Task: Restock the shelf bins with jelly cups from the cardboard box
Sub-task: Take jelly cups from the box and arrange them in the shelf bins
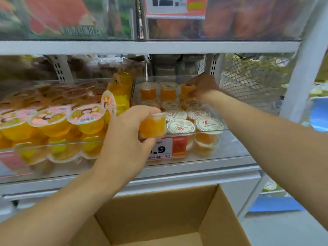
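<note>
Nearest me, at six o'clock, the cardboard box (159,215) stood open below the shelf, its flaps spread; the part of its inside that I could see showed only bare brown card.

Above it, near the centre, my left hand (127,132) was clenched around one orange jelly cup (153,125), tipped on its side with the lid toward three o'clock, held just in front of the clear bin (229,128) and over its price label (166,148).

That bin held small orange jelly cups with white printed lids (180,126): a front group lay low, lids up, packed touching one another, and more showed through the front wall beneath them. Toward twelve o'clock in the same bin, a taller back row (158,91) stood stacked against the rear wall.

At about one o'clock, my right hand (202,87) reached to the back right corner of that bin, its fingers pinched on another orange cup (188,90) level with the back row's top.

At nine o'clock, the neighbouring bin (53,146) was heaped with larger yellow jelly cups bearing pink lids (85,118); a few stood on edge against the divider between the two bins.

Farthest off, at twelve o'clock, the upper shelf (142,47) carried clear-fronted bins of blurred orange and red packets, with a price card (174,6) hung on the front.
</note>
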